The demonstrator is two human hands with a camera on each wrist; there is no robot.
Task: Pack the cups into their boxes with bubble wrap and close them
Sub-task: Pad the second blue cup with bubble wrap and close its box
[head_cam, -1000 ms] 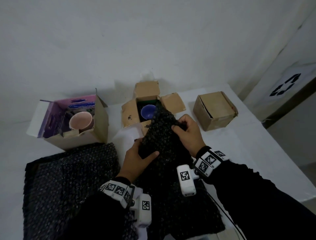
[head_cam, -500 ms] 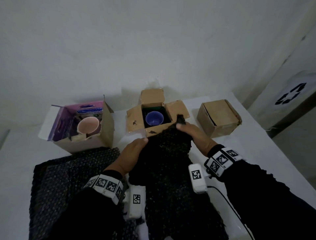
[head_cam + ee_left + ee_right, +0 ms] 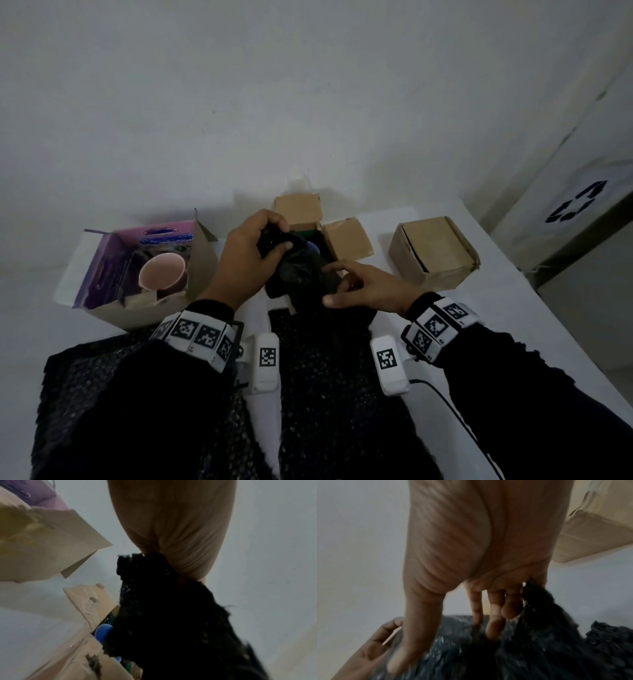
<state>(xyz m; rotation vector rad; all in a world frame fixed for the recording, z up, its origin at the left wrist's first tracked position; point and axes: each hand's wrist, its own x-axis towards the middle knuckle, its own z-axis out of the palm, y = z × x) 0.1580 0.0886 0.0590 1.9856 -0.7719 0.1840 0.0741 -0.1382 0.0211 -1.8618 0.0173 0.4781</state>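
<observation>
A strip of black bubble wrap (image 3: 301,274) runs from the near table edge up into the open brown box (image 3: 346,236) at the centre. My left hand (image 3: 275,236) grips the wrap's bunched far end above the box mouth; the left wrist view shows the wrap (image 3: 171,615) hanging from my palm. A sliver of the blue cup (image 3: 313,246) shows inside the box, also beside the wrap in the left wrist view (image 3: 102,631). My right hand (image 3: 334,284) lies with fingers (image 3: 494,622) spread and mostly straight on the wrap (image 3: 539,649) at the box's near edge. A pink cup (image 3: 162,275) sits in the purple box (image 3: 102,274).
A shut brown box (image 3: 433,253) stands to the right on the white table (image 3: 513,325). A second black bubble-wrap sheet (image 3: 85,394) lies at the near left. The wall is right behind the boxes, and the table's right edge drops off near a white bin (image 3: 575,205).
My left hand has risen and moved forward, carrying the wrap's end over the brown box and hiding most of the blue cup. My right hand has let go of the wrap's corner and now lies on it.
</observation>
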